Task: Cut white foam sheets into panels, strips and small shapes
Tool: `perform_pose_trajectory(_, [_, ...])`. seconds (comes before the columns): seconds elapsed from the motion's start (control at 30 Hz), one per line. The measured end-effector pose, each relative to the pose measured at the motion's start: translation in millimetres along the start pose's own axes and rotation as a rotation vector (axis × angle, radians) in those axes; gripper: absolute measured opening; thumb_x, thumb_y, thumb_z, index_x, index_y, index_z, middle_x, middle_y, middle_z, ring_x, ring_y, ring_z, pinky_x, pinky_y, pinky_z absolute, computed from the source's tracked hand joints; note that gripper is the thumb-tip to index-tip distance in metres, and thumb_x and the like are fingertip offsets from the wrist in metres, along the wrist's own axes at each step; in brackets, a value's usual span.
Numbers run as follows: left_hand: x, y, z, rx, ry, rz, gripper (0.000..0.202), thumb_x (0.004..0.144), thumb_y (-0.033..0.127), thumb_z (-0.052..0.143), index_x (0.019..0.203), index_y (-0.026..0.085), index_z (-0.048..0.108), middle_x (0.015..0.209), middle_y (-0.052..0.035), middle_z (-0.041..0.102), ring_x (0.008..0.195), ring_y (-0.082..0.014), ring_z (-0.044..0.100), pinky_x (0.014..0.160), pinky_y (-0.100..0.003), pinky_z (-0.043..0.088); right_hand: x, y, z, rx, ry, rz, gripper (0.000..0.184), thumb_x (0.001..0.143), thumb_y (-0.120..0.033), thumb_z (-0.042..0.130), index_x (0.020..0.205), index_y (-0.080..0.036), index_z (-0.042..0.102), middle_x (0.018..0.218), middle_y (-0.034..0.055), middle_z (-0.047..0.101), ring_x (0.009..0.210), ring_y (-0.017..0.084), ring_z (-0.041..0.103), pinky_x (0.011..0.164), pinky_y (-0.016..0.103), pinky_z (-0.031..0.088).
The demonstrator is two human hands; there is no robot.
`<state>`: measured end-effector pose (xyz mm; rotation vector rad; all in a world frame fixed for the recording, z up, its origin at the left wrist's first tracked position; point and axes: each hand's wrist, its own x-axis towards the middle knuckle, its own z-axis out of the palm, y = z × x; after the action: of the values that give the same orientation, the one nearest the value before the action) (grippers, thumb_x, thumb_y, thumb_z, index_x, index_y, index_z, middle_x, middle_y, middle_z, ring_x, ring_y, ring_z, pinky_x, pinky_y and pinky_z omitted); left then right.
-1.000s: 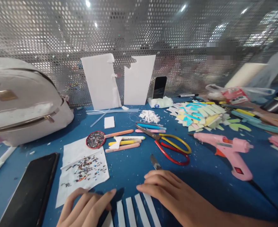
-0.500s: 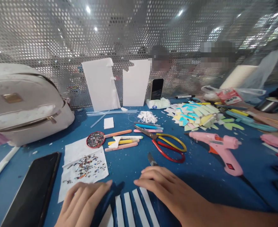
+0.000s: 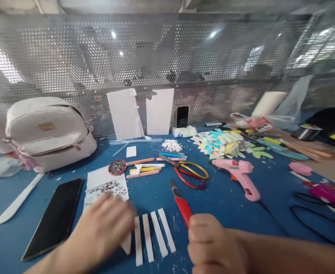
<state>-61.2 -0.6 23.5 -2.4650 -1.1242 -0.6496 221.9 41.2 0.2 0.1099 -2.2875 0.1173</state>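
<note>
A box cutter point(image 3: 182, 207) with a red handle and metal blade points up and to the left on the blue table. My right hand point(image 3: 210, 243) is closed in a fist at the lower end of the handle and hides that end. Several narrow white strips point(image 3: 159, 234) lie side by side between my hands. My left hand point(image 3: 107, 224) is blurred at their left, above a white wedge-shaped piece point(image 3: 126, 243), and its fingers cannot be made out clearly. Behind it, a white sheet point(image 3: 94, 173) bears scattered glittery bits, partly covered by the hand.
Scissors point(image 3: 186, 175), several markers point(image 3: 144, 170) and a round red dish of glitter point(image 3: 117, 166) lie ahead. To the right are a pink glue gun point(image 3: 238, 175) and a heap of paper scraps point(image 3: 220, 142). A phone point(image 3: 54, 217) and a white backpack point(image 3: 50, 133) sit left.
My right hand has gone from lying flat over the cutter to a fist, baring more of the red handle. My left hand has shifted toward the strips. The view has tilted upward.
</note>
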Motion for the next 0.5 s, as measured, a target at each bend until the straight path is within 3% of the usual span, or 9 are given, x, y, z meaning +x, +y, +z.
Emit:
perform_pose_trajectory(0.17, [52.1, -51.2, 26.1, 0.143, -0.121, -0.268, 0.031, 0.096, 0.049, 0.059, 0.094, 0.018, 0.06, 0.091, -0.0053, 0.064, 0.081, -0.0235, 0.061, 0.071, -0.036, 0.045, 11.5, 6.6, -8.0, 0.056, 0.009, 0.029, 0.028, 0.097, -0.034, 0.028, 0.074, -0.023, 0.04, 0.055, -0.005, 0.04, 0.048, 0.015, 0.032, 0.053, 0.033, 0.025])
perform_pose_trajectory(0.27, [62.2, -57.5, 43.9, 0.197, -0.19, -0.297, 0.034, 0.091, 0.05, 0.066, 0.093, 0.017, 0.062, 0.092, -0.0053, 0.064, 0.086, -0.0243, 0.062, 0.076, -0.038, 0.046, 11.5, 3.3, -17.3, -0.015, -0.077, 0.127, 0.016, 0.092, -0.03, 0.04, 0.079, -0.023, 0.046, 0.061, -0.0036, 0.047, 0.054, 0.016, 0.038, 0.053, 0.031, 0.027])
perform_pose_trajectory(0.33, [61.2, -54.9, 50.6, 0.22, -0.226, -0.302, 0.031, 0.092, 0.046, 0.066, 0.093, 0.015, 0.063, 0.092, -0.0042, 0.064, 0.086, -0.0215, 0.062, 0.078, -0.038, 0.048, 9.0, -3.1, -25.9, -0.062, -0.196, 0.248, 0.006, 0.087, -0.026, 0.05, 0.089, -0.021, 0.052, 0.075, 0.0002, 0.058, 0.065, 0.017, 0.047, 0.059, 0.03, 0.035])
perform_pose_trajectory(0.4, [57.4, -52.2, 51.8, 0.232, -0.246, -0.3, 0.025, 0.095, 0.039, 0.063, 0.093, 0.014, 0.064, 0.091, -0.0029, 0.063, 0.085, -0.0186, 0.062, 0.08, -0.037, 0.05, 5.8, -11.7, -35.1, -0.086, -0.321, 0.42, 0.023, 0.081, -0.021, 0.057, 0.104, -0.018, 0.056, 0.098, 0.0065, 0.063, 0.084, 0.02, 0.055, 0.075, 0.033, 0.044])
perform_pose_trajectory(0.5, [51.4, -51.8, 46.7, 0.225, -0.249, -0.283, 0.02, 0.098, 0.034, 0.06, 0.098, 0.015, 0.064, 0.092, -0.0026, 0.064, 0.086, -0.0178, 0.063, 0.081, -0.038, 0.052, 1.0, -24.5, -46.8, -0.084, -0.445, 0.703, 0.045, 0.078, -0.016, 0.06, 0.123, -0.017, 0.053, 0.122, 0.0126, 0.058, 0.11, 0.027, 0.055, 0.091, 0.04, 0.048])
